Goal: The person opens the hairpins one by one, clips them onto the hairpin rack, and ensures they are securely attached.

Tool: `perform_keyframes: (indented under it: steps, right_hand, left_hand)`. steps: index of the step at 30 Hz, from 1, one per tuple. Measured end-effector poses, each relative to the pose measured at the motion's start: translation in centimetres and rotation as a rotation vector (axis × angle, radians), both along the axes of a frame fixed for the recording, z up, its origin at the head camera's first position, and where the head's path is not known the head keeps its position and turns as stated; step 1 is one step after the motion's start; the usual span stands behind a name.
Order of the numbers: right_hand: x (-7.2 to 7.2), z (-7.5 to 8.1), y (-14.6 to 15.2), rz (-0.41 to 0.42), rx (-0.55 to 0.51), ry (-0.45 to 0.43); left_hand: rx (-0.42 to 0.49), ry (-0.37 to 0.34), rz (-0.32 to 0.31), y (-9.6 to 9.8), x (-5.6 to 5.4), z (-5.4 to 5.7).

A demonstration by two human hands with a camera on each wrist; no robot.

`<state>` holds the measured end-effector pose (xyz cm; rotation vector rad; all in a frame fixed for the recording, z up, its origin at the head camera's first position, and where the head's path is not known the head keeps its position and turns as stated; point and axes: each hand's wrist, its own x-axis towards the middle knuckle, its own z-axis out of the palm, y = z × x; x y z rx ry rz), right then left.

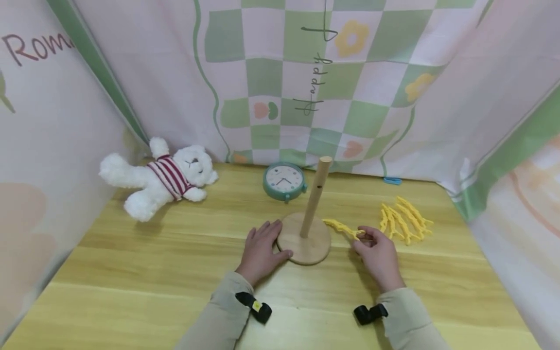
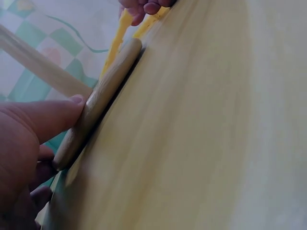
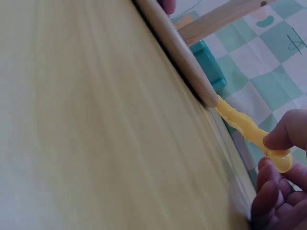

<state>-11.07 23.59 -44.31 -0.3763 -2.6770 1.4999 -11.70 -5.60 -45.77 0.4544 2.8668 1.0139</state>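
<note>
A wooden stand has a round base [image 1: 302, 250] and an upright post [image 1: 316, 197] with a small dark hole near the top. My left hand [image 1: 262, 248] rests at the left of the base, thumb and fingers spread straight along its edge. In the left wrist view the thumb [image 2: 57, 115] presses on the disc. My right hand [image 1: 378, 255] pinches one end of a yellow plastic branch [image 1: 341, 227] between thumb and fingers. The branch's other end reaches the right rim of the base, as the right wrist view also shows [image 3: 240, 122].
Several more yellow branches [image 1: 404, 221] lie on the table at the right. Behind the stand is a teal alarm clock [image 1: 284, 181]. A white teddy bear [image 1: 162, 177] in a striped shirt lies at the left. A small blue clip [image 1: 392, 181] lies by the back curtain [image 1: 262, 78].
</note>
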Motion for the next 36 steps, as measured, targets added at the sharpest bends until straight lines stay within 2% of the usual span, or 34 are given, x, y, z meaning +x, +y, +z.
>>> perform_keyframes:
  steps: [5, 13, 17, 22, 26, 31, 36]
  right_hand:
    - [0.2, -0.7, 0.3, -0.05, -0.03, 0.036]
    - [0.5, -1.1, 0.4, -0.066, -0.115, 0.101]
    - [0.5, -1.0, 0.4, -0.01, -0.148, 0.13]
    - [0.5, -1.1, 0.5, 0.062, -0.135, 0.147]
    - [0.4, -1.3, 0.6, 0.107, -0.097, 0.162]
    - [0.4, -1.6, 0.9, 0.192, 0.009, 0.209]
    - [0.3, -1.9, 1.5, 0.264, 0.029, 0.244]
  left_hand:
    - [-0.02, 0.012, -0.039, -0.1, 0.1, -0.1]
    - [-0.027, 0.031, -0.03, 0.0, 0.1, -0.5]
    - [-0.029, 0.038, -0.033, -0.1, 0.1, -0.4]
    - [-0.029, 0.042, -0.03, -0.2, 0.0, -0.4]
    - [-0.031, 0.045, -0.026, -0.2, -0.1, -0.4]
    - [-0.025, 0.047, -0.025, -0.2, -0.1, -0.6]
    - [-0.026, 0.044, -0.019, -0.2, -0.2, -0.8]
